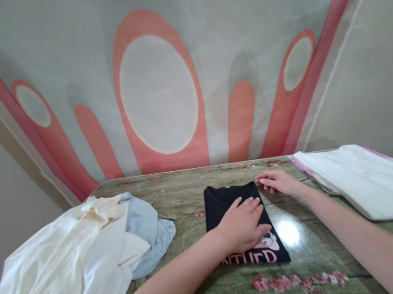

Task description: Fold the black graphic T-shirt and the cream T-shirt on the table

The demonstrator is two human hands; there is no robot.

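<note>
A black T-shirt (227,201) with pink print lies folded into a narrow rectangle in the middle of the table (303,254). My left hand (244,224) rests flat on top of it, fingers stretched out and pointing right. My right hand (278,182) lies at the shirt's far right corner, fingers extended, touching the table and the cloth's edge. Neither hand grips anything.
A loose heap of cream and white garments (62,267) with a light blue one (148,229) covers the left of the table. A folded white stack (369,179) lies at the right. A grey and coral patterned cloth (158,93) hangs behind the table.
</note>
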